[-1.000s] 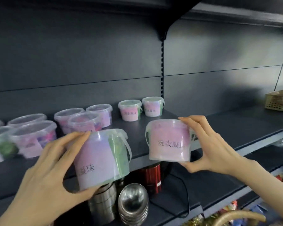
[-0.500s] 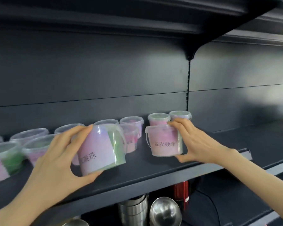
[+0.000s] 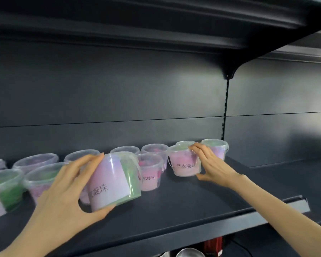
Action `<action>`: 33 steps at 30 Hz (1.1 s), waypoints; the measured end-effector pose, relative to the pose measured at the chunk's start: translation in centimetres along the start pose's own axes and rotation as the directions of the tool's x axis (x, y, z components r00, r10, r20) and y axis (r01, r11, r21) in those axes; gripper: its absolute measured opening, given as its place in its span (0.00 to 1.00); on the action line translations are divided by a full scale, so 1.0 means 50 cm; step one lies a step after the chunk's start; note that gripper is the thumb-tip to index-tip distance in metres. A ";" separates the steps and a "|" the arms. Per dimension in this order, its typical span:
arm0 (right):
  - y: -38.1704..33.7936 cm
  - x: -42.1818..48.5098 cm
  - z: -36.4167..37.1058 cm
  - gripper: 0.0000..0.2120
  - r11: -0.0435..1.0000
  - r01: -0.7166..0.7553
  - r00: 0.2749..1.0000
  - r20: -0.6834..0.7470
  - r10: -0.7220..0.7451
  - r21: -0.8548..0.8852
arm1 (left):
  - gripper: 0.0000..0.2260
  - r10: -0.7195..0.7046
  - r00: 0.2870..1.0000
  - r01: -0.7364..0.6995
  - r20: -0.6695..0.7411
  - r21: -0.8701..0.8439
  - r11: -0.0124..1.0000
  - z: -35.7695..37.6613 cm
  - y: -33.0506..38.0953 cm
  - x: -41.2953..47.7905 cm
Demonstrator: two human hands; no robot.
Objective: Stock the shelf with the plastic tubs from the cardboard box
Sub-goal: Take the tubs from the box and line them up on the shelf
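Left hand (image 3: 63, 191) fingers wrap a tilted pink-green tub (image 3: 113, 182) just above the shelf (image 3: 193, 204) front; right hand (image 3: 213, 166) fingers clasp a pink tub (image 3: 183, 164) on the shelf. Likely light, slick: grip the sides.

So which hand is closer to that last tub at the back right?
Right. The right hand, gripping a pink tub, is just in front of the back tub; the left hand holds a purple-green tub far to its left.
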State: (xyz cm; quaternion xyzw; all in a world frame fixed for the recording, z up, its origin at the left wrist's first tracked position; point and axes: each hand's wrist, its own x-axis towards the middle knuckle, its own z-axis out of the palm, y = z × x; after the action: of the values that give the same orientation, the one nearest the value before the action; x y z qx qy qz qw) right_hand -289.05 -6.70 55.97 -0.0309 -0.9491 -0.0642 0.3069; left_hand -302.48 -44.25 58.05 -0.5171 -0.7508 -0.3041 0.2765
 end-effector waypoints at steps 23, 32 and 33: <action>-0.048 -0.040 0.029 0.40 0.958 -0.175 0.974 0.185 0.134 0.227 | 0.41 0.025 0.997 -0.031 0.077 0.072 0.997 0.035 0.060 0.010; -0.224 -0.047 -0.083 0.54 0.825 -0.119 0.942 0.325 -0.082 0.553 | 0.43 0.123 0.979 -0.137 0.164 0.071 0.988 0.070 0.095 0.022; -0.237 -0.049 -0.092 0.53 0.828 -0.081 0.955 0.282 -0.096 0.555 | 0.43 0.143 0.974 -0.157 0.175 0.070 0.985 0.074 0.100 0.022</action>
State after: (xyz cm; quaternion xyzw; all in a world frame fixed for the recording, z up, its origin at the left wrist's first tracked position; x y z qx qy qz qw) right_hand -285.59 -19.12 57.01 0.0551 -0.9611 0.2214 0.1557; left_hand -298.46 -39.42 57.27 -0.5843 -0.7424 -0.2057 0.2553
